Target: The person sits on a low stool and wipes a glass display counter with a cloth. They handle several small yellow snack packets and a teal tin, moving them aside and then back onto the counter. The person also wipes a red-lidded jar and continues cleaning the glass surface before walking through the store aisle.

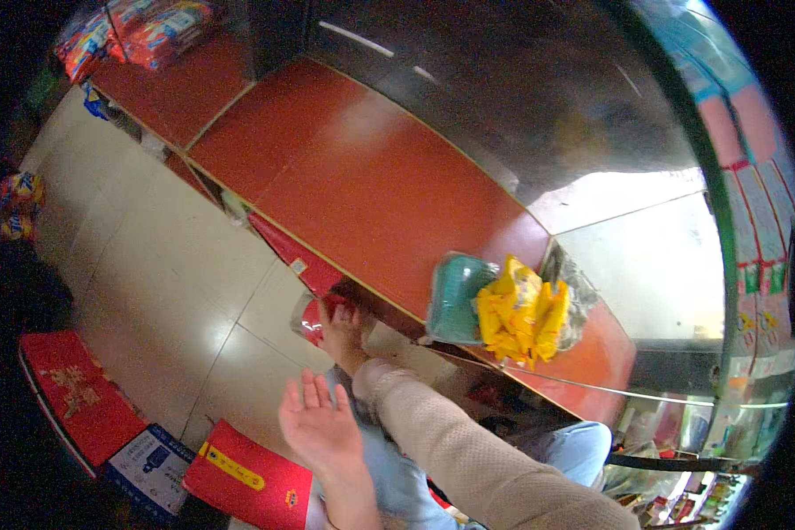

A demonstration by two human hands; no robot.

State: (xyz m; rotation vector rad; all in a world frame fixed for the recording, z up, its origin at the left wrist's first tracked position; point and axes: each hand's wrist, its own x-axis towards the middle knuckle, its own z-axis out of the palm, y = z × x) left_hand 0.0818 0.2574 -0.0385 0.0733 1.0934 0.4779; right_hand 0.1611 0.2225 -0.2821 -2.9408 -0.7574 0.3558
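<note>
Below the edge of a red-brown counter, my right hand reaches out and grips a red object in clear plastic wrap, beside a red box at the counter's open lower side. My left hand is held palm up with its fingers apart, above my knees, with nothing in it. On the counter's near right part lie yellow plastic packets next to a green item in clear wrap.
A red box with a yellow label, a white and blue box and a red box with gold writing stand at the lower left. Colourful packets lie on the counter's far end. Shelves with packaged goods line the right.
</note>
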